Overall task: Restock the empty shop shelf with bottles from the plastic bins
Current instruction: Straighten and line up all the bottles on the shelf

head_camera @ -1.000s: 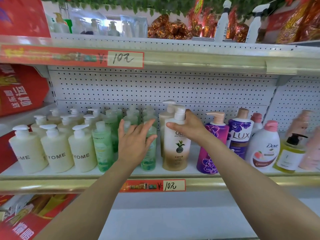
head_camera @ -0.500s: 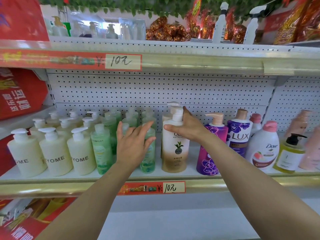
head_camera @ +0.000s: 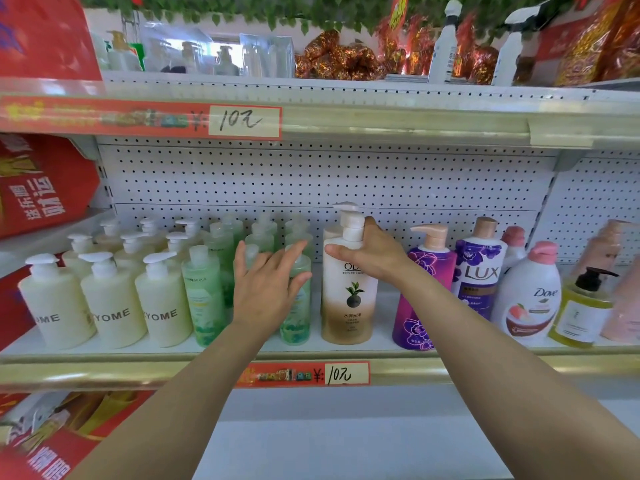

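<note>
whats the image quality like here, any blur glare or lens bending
Head view: the wide lens slightly bows the upper shelf rail; head view, the centre is sharp, and the label on the brown pump bottle held by the right hand reads cleanly; head view, the pink bottles at the right edge and the red bags bottom left smear; pale glare washes the red price strip.

Shelf (head_camera: pixel 104 368), left to right: YOME bottles (head_camera: pixel 114 306), slim bottles (head_camera: pixel 204 299) behind left hand (head_camera: pixel 266 289), Olay bottle (head_camera: pixel 349 306) under right hand (head_camera: pixel 370 254), Lux bottle (head_camera: pixel 479 275), Dove bottle (head_camera: pixel 530 299); price tag (head_camera: pixel 346 374) on front edge.
</note>
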A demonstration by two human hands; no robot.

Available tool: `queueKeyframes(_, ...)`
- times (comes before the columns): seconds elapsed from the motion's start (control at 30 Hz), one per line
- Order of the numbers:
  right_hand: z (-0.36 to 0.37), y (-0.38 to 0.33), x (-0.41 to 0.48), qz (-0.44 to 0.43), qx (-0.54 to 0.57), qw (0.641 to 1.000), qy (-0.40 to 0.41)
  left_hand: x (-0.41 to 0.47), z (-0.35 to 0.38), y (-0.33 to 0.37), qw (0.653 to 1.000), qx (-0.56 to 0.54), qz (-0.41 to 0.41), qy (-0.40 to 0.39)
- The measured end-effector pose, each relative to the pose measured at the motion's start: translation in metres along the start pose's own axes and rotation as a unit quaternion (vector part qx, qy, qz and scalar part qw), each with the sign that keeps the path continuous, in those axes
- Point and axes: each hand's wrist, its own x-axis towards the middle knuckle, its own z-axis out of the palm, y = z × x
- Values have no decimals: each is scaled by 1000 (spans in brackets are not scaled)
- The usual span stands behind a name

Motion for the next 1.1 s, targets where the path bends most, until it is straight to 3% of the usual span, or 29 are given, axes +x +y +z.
queueKeyframes(0.2,2,1,0,11,1,1000,4,0,-1,0,1000,0,-3,-5)
queueKeyframes(0.47,-5,10,3,-7,98,993,-59,0,0,0,1000,-3,-6,-3)
queueKeyframes(0.77,6,4,4,2,69,997,-20,0,0,1,1000,0,-9,-11)
queueKeyframes(1.1,3,9,1,-11,111,993,-47,0,-3,1,1000,0,-6,-9)
